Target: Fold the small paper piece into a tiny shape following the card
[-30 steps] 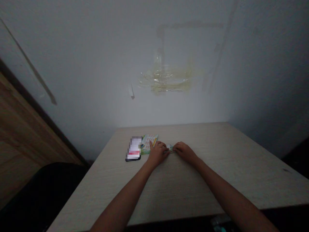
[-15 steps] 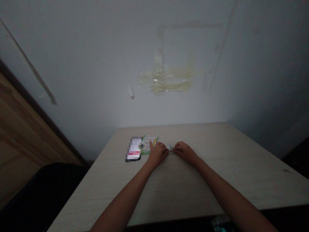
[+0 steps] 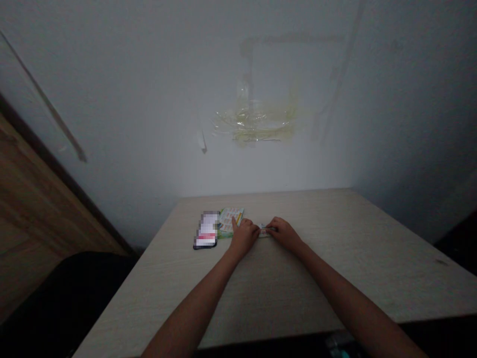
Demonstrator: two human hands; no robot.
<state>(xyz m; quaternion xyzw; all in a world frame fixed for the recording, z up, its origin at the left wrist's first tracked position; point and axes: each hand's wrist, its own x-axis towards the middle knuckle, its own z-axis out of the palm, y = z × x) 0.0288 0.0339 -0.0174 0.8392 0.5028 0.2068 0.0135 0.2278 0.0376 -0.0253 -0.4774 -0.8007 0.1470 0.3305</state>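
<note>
A small piece of printed paper (image 3: pixel 265 231), pale with some green and blue, lies low over the table between my two hands. My left hand (image 3: pixel 245 235) has its fingers closed at the paper's left end, its thumb side hard to make out. At the right end, my right hand (image 3: pixel 286 233) pinches the paper between bent fingers. Much of the paper is hidden under the fingers. Just left of my left hand is a colourful printed leaflet (image 3: pixel 228 219) with rows of small pictures or text, partly covered by that hand.
A phone (image 3: pixel 207 233) with a lit, blurred screen lies left of the leaflet. The pale wooden table (image 3: pixel 328 278) meets a wall (image 3: pixel 149 99) marked with old tape (image 3: pixel 257 124). A dark rounded object (image 3: pixel 85 283) stands beyond the table's left edge.
My right hand has shifted very slightly along the paper, and a little more of its printed face shows. My left hand, the leaflet and the phone stay nearly where they were.
</note>
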